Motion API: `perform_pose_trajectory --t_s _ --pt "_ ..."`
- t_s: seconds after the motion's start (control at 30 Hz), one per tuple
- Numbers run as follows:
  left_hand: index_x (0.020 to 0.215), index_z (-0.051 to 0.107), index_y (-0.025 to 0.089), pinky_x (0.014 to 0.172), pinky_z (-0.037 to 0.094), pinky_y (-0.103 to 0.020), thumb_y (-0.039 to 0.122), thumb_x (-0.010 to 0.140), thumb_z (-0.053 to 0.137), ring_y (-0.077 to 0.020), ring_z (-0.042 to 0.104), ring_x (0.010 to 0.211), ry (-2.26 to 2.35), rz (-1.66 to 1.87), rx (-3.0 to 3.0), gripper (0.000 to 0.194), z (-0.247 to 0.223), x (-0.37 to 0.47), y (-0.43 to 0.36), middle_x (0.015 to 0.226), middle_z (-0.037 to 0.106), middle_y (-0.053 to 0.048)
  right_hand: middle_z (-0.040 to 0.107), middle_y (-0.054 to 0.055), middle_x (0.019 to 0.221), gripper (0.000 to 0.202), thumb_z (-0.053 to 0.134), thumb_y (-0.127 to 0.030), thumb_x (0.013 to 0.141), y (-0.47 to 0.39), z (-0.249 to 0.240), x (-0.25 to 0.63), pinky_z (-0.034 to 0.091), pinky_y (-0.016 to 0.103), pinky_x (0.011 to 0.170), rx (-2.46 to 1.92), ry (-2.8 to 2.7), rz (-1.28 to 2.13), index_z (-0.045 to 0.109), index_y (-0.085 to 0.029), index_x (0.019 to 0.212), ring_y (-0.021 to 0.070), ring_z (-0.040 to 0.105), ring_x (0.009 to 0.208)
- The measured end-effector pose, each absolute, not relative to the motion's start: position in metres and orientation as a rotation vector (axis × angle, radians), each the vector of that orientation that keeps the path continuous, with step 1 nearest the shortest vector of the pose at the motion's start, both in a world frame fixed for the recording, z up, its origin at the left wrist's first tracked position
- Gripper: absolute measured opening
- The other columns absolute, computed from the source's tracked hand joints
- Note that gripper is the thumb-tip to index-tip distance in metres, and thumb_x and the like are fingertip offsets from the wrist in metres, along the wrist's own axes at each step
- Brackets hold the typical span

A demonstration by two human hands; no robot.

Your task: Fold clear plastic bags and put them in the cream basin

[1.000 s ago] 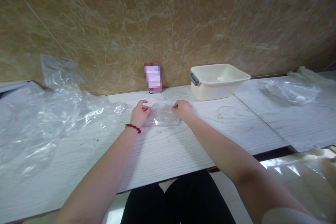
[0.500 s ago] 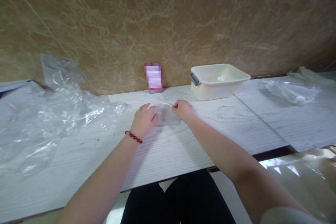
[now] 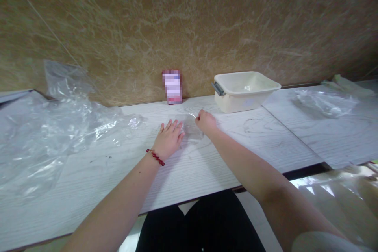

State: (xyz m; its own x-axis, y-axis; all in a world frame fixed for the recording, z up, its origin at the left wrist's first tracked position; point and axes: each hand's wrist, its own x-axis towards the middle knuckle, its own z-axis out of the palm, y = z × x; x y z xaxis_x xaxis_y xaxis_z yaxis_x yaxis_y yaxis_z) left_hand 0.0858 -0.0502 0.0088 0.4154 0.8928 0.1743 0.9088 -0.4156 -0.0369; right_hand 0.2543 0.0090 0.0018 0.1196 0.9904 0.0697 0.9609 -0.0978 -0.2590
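Observation:
A small clear plastic bag lies on the white wood-grain table between my hands. With its fingers spread, my left hand rests flat at the bag's left edge, a red bead bracelet round the wrist. My right hand pinches the bag's upper right corner between thumb and finger.
Clear plastic bags are heaped on the left. A cream bin with a grey handle stands at the back right, and a phone-like object leans on the wall. More clear plastic lies far right.
My left hand has moved slightly right and its fingers have flattened out beside the bag. My right hand has hardly moved and keeps its pinch.

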Motion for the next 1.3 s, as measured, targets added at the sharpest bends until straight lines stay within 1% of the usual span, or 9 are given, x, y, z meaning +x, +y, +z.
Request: perform_pose_trajectory --t_s 0.13,0.43,0.53,0.73,0.87,0.97,1.07,1.2,1.3 --pt "0.126 0.033 0.020 0.099 0.012 -0.053 0.039 0.085 0.019 -0.0244 0.021 0.125 -1.609 -0.160 -2.543 0.047 0.004 0.090 -0.050 0.133 0.033 -0.007 0.058 0.010 0.093 0.023 0.038 -0.026 0.079 0.009 0.001 0.255 0.038 0.028 0.071 -2.136 -1.932 0.151 0.048 -0.016 0.096 0.0190 0.053 0.087" --pt "0.127 0.029 0.029 0.098 0.014 -0.052 0.042 0.085 0.017 -0.0254 0.018 0.125 -1.646 -0.099 -2.589 0.046 -0.005 0.090 -0.043 0.136 0.028 -0.004 0.055 0.012 0.092 0.021 0.041 -0.023 0.075 0.012 -0.003 0.258 0.038 0.028 0.075 -2.093 -1.905 0.049 0.046 -0.013 0.092 0.0196 0.052 0.087" --pt "0.128 0.028 0.030 0.097 0.013 -0.052 0.043 0.085 0.016 -0.0257 0.016 0.126 -1.642 -0.076 -2.612 0.047 -0.005 0.090 -0.042 0.137 0.026 -0.004 0.054 0.013 0.093 0.020 0.043 -0.022 0.073 0.014 -0.003 0.262 0.037 0.028 0.079 -2.085 -1.896 0.042 0.047 -0.012 0.091 0.0197 0.051 0.089" --pt "0.129 0.024 0.031 0.097 0.014 -0.052 0.044 0.084 0.016 -0.0262 0.016 0.126 -1.673 -0.023 -2.655 0.047 -0.004 0.090 -0.040 0.138 0.022 -0.004 0.055 0.012 0.089 0.019 0.044 -0.018 0.071 0.020 -0.005 0.270 0.036 0.026 0.078 -2.072 -1.898 0.088 0.050 -0.011 0.088 0.0190 0.051 0.087" --pt "0.129 0.024 0.032 0.095 0.015 -0.054 0.045 0.084 0.016 -0.0273 0.018 0.125 -1.671 -0.048 -2.657 0.047 -0.002 0.090 -0.040 0.138 0.023 -0.004 0.056 0.011 0.088 0.020 0.043 -0.017 0.072 0.022 -0.002 0.275 0.036 0.025 0.078 -2.086 -1.875 0.150 0.051 -0.011 0.090 0.0183 0.051 0.087" --pt "0.129 0.025 0.032 0.095 0.015 -0.054 0.045 0.084 0.017 -0.0278 0.018 0.125 -1.678 -0.058 -2.658 0.047 -0.001 0.091 -0.040 0.138 0.023 -0.004 0.054 0.013 0.094 0.024 0.043 -0.018 0.073 0.015 0.010 0.276 0.034 0.028 0.081 -2.054 -1.862 0.081 0.049 -0.010 0.096 0.0199 0.048 0.092" --pt "0.129 0.025 0.032 0.095 0.015 -0.055 0.044 0.084 0.019 -0.0285 0.017 0.125 -1.678 -0.056 -2.663 0.047 -0.001 0.092 -0.040 0.138 0.023 -0.005 0.050 0.012 0.105 0.027 0.037 -0.019 0.078 -0.002 0.023 0.264 0.029 0.029 0.088 -1.865 -1.936 -0.023 0.047 -0.012 0.102 0.0192 0.044 0.100" --pt "0.129 0.027 0.029 0.095 0.014 -0.055 0.041 0.084 0.022 -0.0295 0.016 0.125 -1.645 -0.037 -2.665 0.047 -0.002 0.090 -0.040 0.138 0.023 -0.006 0.047 0.011 0.117 0.034 0.028 -0.017 0.082 -0.023 0.018 0.232 0.027 0.027 0.092 -1.628 -2.227 0.111 0.044 -0.011 0.112 0.0165 0.039 0.110" --pt "0.128 0.029 0.026 0.096 0.013 -0.055 0.041 0.083 0.024 -0.0294 0.014 0.126 -1.642 0.004 -2.684 0.048 -0.001 0.089 -0.039 0.138 0.022 -0.006 0.038 0.011 0.127 0.042 0.029 -0.013 0.080 -0.029 0.003 0.215 0.023 0.030 0.096 -1.632 -2.361 0.223 0.037 -0.009 0.121 0.0177 0.030 0.118"
